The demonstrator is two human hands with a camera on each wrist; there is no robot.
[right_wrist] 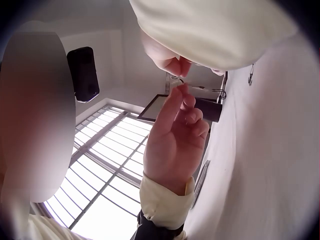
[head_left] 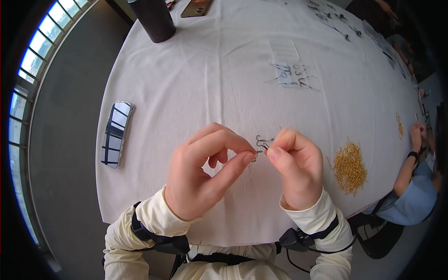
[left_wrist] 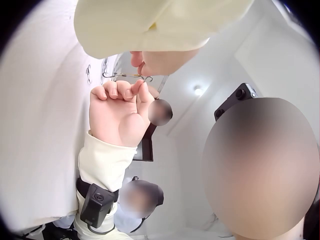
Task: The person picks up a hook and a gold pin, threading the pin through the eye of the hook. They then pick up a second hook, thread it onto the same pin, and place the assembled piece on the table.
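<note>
Over the near part of the table, my left hand [head_left: 200, 172] pinches a small metal piece [head_left: 257, 152] between thumb and forefinger. Close to it, the thumb and forefinger of my right hand [head_left: 298, 168] pinch a dark fish hook [head_left: 265, 146]. A hook with curved prongs [head_left: 261, 139] shows just beyond the fingertips. In the left wrist view, a thin metal length with a hooked end [left_wrist: 107, 75] runs beside the fingertips of both hands. The fingers partly hide where the pieces meet.
More dark hooks lie by a clear plastic piece [head_left: 285, 77] ahead. A pile of thin gold-coloured pieces [head_left: 350, 167] lies right, a phone [head_left: 116, 134] left. A dark cup [head_left: 153, 21] stands at the far left. Another person [head_left: 410, 191] sits at the right.
</note>
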